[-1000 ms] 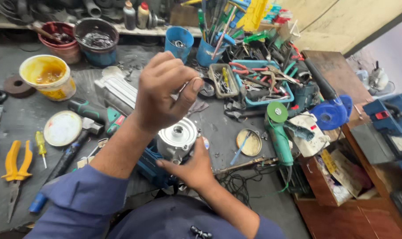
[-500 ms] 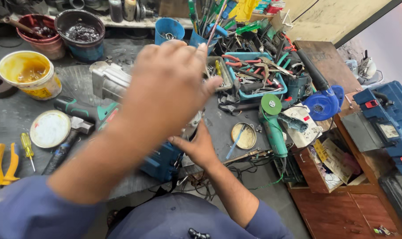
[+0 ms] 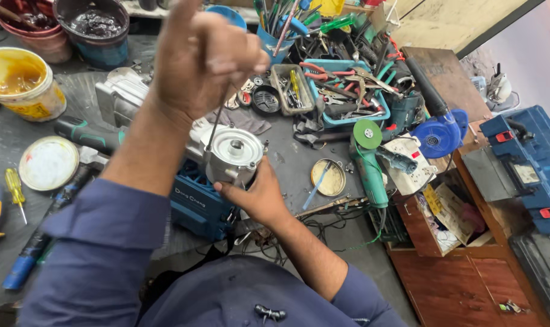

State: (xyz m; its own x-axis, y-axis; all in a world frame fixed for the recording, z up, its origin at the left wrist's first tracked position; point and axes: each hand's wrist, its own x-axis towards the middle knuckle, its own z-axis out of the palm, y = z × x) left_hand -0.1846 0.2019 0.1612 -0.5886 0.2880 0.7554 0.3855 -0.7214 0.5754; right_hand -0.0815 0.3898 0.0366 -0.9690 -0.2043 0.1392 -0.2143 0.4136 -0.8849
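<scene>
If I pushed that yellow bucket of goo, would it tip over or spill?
Probably not tip: the yellow bucket sits upright on a wide base. It has no lid, so a hard shove might slop the amber liquid out. It likely feels fairly heavy, being partly filled.

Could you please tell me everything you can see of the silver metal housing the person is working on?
The silver metal housing is a rounded, cast-looking part with a flat circular face turned upward and a small hub at its centre. It sits on a blue power-tool body on the grey workbench. The right hand steadies it from below, thumb against its rim. The left hand holds a thin tool shaft whose tip meets the housing's left edge.
</scene>
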